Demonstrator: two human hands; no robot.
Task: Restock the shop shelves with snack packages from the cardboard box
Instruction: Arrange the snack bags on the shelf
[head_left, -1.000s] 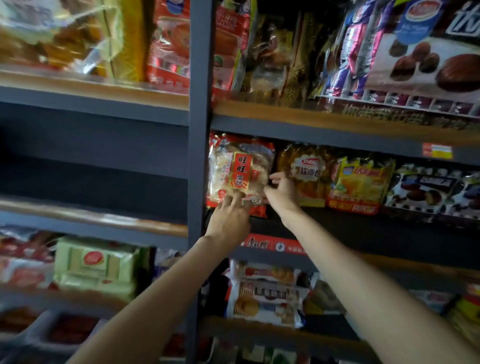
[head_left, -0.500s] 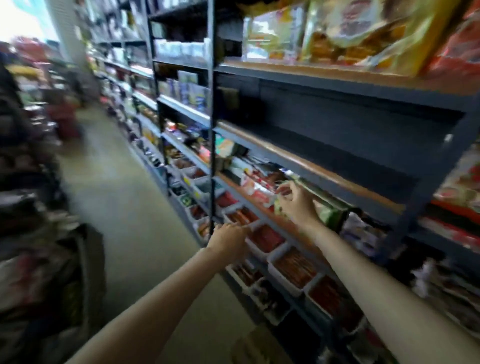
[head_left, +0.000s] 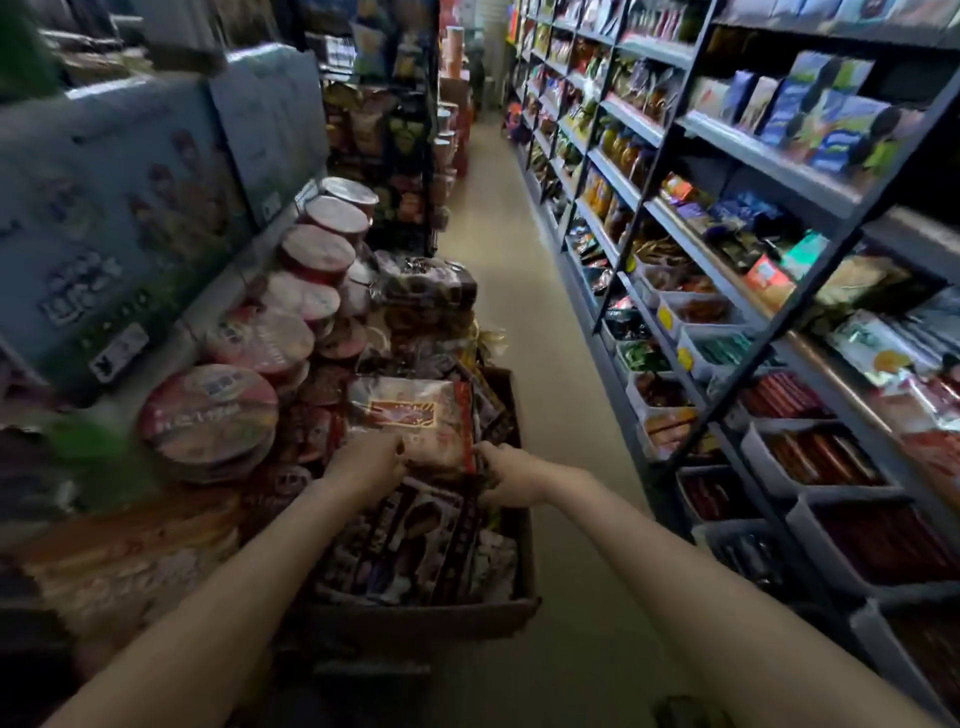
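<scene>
So a second ago both hands were up at the shelf, nudging a rice cracker bag into its slot. Now the view has swung right round to the cardboard box (head_left: 431, 616) on the aisle floor, so I'd say that bag is placed and we're onto fetching the next one.

Nearest to me, the box is packed with dark snack packs standing on edge. Just past those, both hands are down on a pale rice cracker bag with a red label (head_left: 415, 421) lying on top of the load. The left hand (head_left: 366, 462) is at its near left edge with the fingers curled over it, and the right hand (head_left: 511, 480) is at the near right corner. It's blurry, so I honestly cannot tell whether either one has pinched the bag yet or is just touching it.

Left of the box there's a stack of instant noodle bowls (head_left: 208, 415). Further out on the right run the shop shelves (head_left: 769, 161), and that's where this bag has to go once it's lifted.
</scene>
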